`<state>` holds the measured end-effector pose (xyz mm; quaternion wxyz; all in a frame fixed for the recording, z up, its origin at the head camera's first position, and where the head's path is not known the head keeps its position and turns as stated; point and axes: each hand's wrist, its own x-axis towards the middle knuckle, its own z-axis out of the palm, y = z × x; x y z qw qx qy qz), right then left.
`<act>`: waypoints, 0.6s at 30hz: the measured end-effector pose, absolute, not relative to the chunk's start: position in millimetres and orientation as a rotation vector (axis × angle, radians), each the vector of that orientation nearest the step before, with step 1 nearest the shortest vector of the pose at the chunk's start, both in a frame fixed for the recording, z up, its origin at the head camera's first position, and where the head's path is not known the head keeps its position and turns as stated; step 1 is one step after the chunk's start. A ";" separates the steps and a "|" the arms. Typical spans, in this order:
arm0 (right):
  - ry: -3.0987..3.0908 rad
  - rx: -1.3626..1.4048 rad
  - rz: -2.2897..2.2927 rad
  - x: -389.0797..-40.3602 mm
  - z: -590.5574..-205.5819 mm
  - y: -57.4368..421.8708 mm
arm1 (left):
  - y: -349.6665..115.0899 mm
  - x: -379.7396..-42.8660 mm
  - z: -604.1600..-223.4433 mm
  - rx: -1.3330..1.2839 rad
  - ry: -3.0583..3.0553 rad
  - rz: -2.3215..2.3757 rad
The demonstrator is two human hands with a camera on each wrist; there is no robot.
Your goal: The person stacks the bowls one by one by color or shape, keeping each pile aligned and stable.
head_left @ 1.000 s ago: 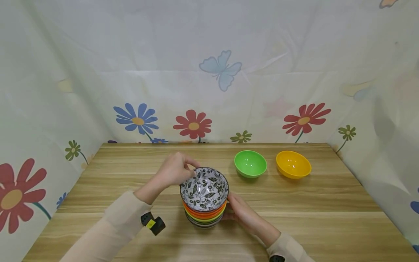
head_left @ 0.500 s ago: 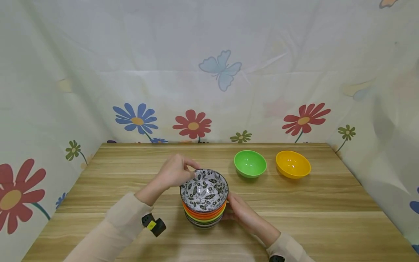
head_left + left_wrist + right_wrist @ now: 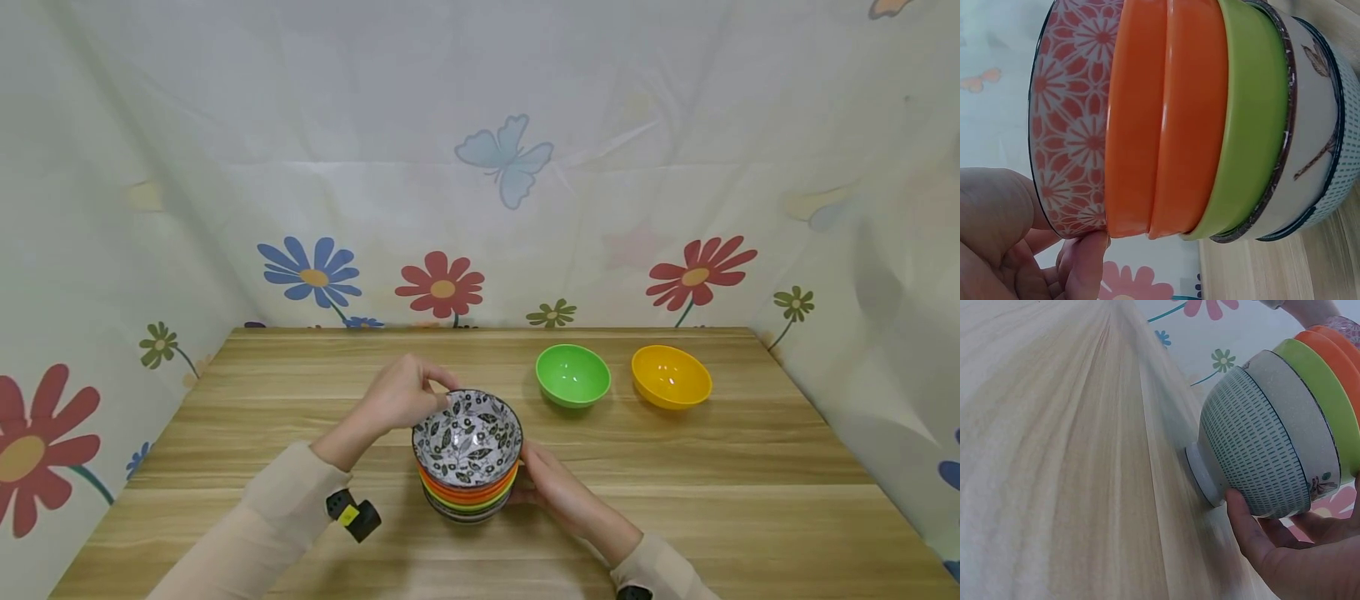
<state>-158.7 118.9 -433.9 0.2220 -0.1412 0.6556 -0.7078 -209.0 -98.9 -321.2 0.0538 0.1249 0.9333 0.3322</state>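
At the front middle of the table, a nested stack of bowls stands, topped by a bowl with dark leaf patterns inside [image 3: 468, 437]. Its outside is red with white flowers in the left wrist view. Below sit orange bowls [image 3: 1191, 119], a lime-green bowl [image 3: 1254, 106], a cream bowl [image 3: 1313, 119] and, lowest, a bowl with blue-green dashes [image 3: 1254, 444]. My left hand [image 3: 405, 392] pinches the top bowl's far-left rim between thumb and fingers. With curved fingers, my right hand [image 3: 555, 492] holds the stack's lower right side; one fingertip touches the lowest bowl near its foot.
Behind the stack to the right are a green bowl [image 3: 573, 377] and a yellow bowl [image 3: 671, 377], apart from each other. The wooden table [image 3: 675, 500] ends at the back against a flower-printed cloth [image 3: 345, 167], which also hangs along both sides.
The top bowl's far rim has sunk slightly, and my left hand has come down a little with it. My right hand stays in place.
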 end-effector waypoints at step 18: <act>1.818 -0.363 -1.952 -160.3 -436.6 115.3 | -102.9 -211.5 -326.6 0.361 2.801 1.043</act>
